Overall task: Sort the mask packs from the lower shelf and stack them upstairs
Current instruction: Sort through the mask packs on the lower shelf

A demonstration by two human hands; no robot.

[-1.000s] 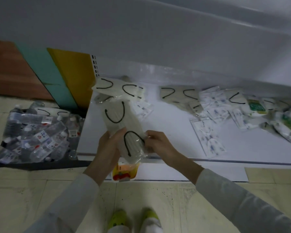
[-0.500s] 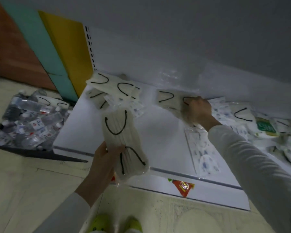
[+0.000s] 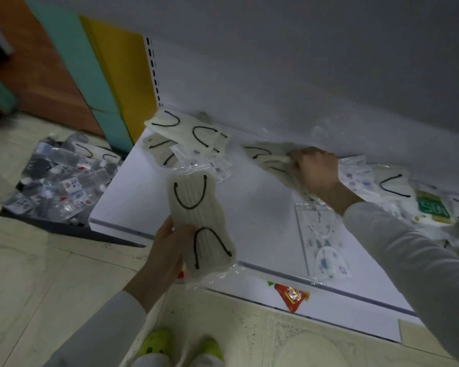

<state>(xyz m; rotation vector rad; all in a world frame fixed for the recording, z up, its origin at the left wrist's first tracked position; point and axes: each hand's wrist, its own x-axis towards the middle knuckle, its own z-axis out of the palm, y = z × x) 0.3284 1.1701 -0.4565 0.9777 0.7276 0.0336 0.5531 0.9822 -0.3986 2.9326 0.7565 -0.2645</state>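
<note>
Nearest the camera, two yellow-green shoes (image 3: 180,348) stand on the tiled floor (image 3: 37,300). Above them the left hand (image 3: 167,250) grips a beige pack (image 3: 200,223) of masks with black ear loops. Its fingers are curled round the pack's left edge and lower half. The pack is held upright in the air over the front edge of the lower shelf (image 3: 249,207), clear of its surface.

A red packet (image 3: 292,296) lies on the white ledge just below that edge. At mid-depth a clear printed pack (image 3: 322,242) lies flat on the shelf, just beside the right sleeve.

Further back the right hand (image 3: 316,170) is closed round a second pack (image 3: 268,157) — beige, black loops — at the rear of the shelf near the back wall. Whether it is lifted off the shelf cannot be told.

In the rear left corner sits a pile (image 3: 188,133) of like packs. To the right lies a heap (image 3: 432,205) of mixed packs, one green-labelled. On the floor left of the shelf are wrapped bottles (image 3: 59,181) — coloured panels (image 3: 122,75) stand behind them.
</note>
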